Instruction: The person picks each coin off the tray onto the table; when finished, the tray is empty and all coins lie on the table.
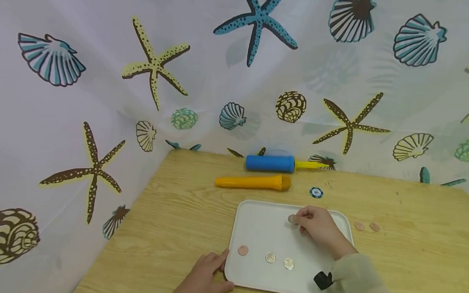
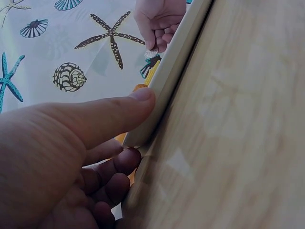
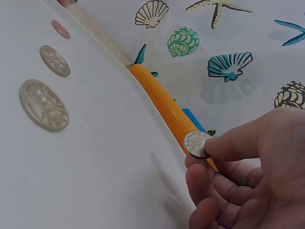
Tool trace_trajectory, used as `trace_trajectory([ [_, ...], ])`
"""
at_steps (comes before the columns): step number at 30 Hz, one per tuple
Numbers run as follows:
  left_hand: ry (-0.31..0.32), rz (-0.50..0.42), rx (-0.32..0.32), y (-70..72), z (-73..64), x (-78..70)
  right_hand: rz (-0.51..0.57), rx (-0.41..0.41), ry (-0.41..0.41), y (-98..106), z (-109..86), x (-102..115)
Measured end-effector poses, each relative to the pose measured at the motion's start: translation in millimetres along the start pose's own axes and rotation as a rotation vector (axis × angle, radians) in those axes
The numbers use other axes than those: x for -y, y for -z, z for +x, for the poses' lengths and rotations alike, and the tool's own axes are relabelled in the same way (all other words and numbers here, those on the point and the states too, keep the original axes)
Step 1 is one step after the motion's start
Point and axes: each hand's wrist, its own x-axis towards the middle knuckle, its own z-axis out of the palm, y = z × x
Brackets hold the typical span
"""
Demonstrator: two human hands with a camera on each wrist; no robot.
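A white tray [image 1: 261,229] lies on the wooden table. My left hand [image 1: 204,277] holds its near left corner, thumb along the front edge and fingers at the left side; in the left wrist view the thumb [image 2: 121,112] presses the rim. Above the tray's far part, my right hand [image 1: 320,225] pinches a silver coin [image 3: 196,144] between thumb and index finger. Along the tray's near side lie a copper-coloured coin [image 1: 243,250] and two silver coins, the middle one [image 1: 270,257] and the right one [image 1: 288,263].
Behind the tray lie an orange toy microphone [image 1: 252,182], a blue pump [image 1: 269,163] with a yellow rod, and a dark poker chip [image 1: 316,192]. Two copper-coloured coins [image 1: 359,226] are on the table right of the tray. A shell-patterned curtain [image 1: 206,73] hangs behind.
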Motion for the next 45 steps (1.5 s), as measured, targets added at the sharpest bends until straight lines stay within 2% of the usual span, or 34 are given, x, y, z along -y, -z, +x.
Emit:
trace_trajectory([
  [5, 0.009, -0.024, -0.001, 0.2, 0.2, -1.5, -0.013, -0.028, 0.002, 10.2, -2.3, -3.3],
  [16, 0.010, -0.037, 0.001, 1.2, -0.7, -3.7, -0.031, -0.048, 0.064, 20.2, -8.1, -14.0],
  [33, 0.007, -0.039, 0.010, 4.1, -1.8, -8.7, 0.069, -0.122, -0.034, 52.5, -19.6, -26.1],
  [39, 0.017, -0.038, 0.009, 3.5, -2.7, -9.2, 0.111, -0.157, -0.069, 70.0, -24.3, -31.4],
  [45, 0.013, -0.023, 0.006, 1.7, -1.5, -6.1, 0.121, -0.184, -0.078, 92.1, -32.2, -47.9],
])
